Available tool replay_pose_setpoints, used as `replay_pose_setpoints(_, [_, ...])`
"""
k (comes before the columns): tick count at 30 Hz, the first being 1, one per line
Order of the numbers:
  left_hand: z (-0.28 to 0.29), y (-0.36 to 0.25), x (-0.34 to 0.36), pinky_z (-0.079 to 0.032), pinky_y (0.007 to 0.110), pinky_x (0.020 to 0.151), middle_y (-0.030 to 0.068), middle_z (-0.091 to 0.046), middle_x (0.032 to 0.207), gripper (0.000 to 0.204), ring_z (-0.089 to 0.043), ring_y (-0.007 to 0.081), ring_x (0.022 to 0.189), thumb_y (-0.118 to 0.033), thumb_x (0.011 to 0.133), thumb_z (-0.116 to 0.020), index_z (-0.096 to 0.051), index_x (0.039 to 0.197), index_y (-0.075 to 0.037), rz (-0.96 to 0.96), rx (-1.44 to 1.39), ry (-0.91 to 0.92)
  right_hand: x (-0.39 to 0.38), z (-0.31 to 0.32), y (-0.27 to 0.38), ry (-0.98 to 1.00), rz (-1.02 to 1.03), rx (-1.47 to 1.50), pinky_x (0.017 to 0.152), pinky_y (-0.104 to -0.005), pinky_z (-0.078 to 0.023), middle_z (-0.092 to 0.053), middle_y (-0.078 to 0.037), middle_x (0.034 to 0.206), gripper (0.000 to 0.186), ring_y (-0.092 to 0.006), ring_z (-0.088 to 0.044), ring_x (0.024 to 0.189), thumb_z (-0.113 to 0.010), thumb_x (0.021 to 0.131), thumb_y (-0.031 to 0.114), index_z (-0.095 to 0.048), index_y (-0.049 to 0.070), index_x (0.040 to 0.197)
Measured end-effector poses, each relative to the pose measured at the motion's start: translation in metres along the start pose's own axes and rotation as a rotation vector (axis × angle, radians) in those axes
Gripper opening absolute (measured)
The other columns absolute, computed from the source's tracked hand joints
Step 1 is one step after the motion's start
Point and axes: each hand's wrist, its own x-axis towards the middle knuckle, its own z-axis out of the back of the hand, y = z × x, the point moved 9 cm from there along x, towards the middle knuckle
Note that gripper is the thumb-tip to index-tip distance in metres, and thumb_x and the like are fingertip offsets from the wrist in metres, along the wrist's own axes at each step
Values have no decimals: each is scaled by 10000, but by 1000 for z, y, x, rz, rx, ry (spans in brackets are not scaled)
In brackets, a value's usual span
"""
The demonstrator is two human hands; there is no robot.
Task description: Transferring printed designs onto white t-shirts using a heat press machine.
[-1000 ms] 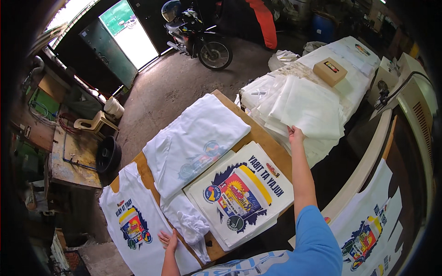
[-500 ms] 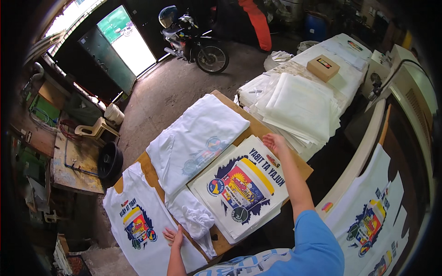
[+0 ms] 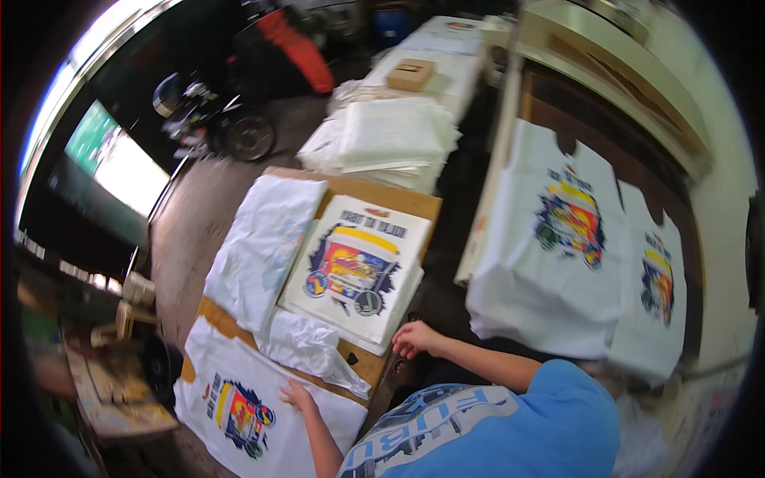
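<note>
My left hand (image 3: 298,395) lies with fingers stretched out on a white sleeveless shirt (image 3: 319,414) with a colourful print, spread at the table's near left. My right hand (image 3: 416,340), fingers loosely bent and apart with nothing seen in them, hovers by the near right corner of a stack of printed sheets (image 3: 351,267). Those sheets carry a similar picture with mirrored lettering. Left of the stack lies a folded white shirt (image 3: 259,239) with a faint print. A bunched white cloth (image 3: 307,350) sits between the stack and the sleeveless shirt.
The brown table (image 3: 398,199) adjoins a far table with piled white sheets (image 3: 390,135) and a cardboard box (image 3: 410,74). Two printed white shirts (image 3: 550,295) (image 3: 649,319) lie on the dark surface at right, beside a large pale machine (image 3: 629,72). A motorcycle (image 3: 223,127) stands at the far left.
My right hand has come back from the far edge of the sheet stack to its near right corner. My left hand stays on the shirt. The view has swung right.
</note>
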Motion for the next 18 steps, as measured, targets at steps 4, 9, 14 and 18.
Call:
replay_pose_setpoints(4, [9, -73, -75, -298, 392, 961, 206, -323, 1302, 483, -366, 328, 1162, -318, 884, -438, -383, 1239, 4, -540, -124, -63, -51, 4, -74, -83, -117, -114, 501, -265, -499, -640, -76, 780, 156, -132, -595, 589, -513, 784, 122, -590, 37, 890])
replay_pose_setpoints(9, [-62, -140, -226, -397, 242, 816, 66, -584, 963, 215, -523, 127, 894, -89, 861, -483, -570, 1029, 13, -897, -475, 701, -99, 42, -114, -149, -69, -444, 480, -281, -493, -629, -52, 747, 160, -133, -583, 574, -500, 802, 150, -601, 59, 886])
replay_pose_setpoints(14, [-126, -130, -417, -406, 203, 757, 39, -600, 932, 220, -531, 90, 861, -116, 860, -494, -583, 1031, -10, -876, -121, 1288, -167, 139, -188, -350, -38, -244, 484, -288, -495, -627, -60, 776, 179, -144, -588, 586, -516, 819, 188, -594, 60, 915])
replay_pose_setpoints(18, [-189, -87, -535, -406, 244, 782, 12, -591, 1053, 261, -533, 107, 951, -204, 874, -488, -571, 1090, -83, -954, 106, 1525, -262, 241, -291, -544, -85, 78, 507, -310, -514, -629, -91, 816, 202, -181, -613, 623, -532, 821, 199, -586, 52, 949])
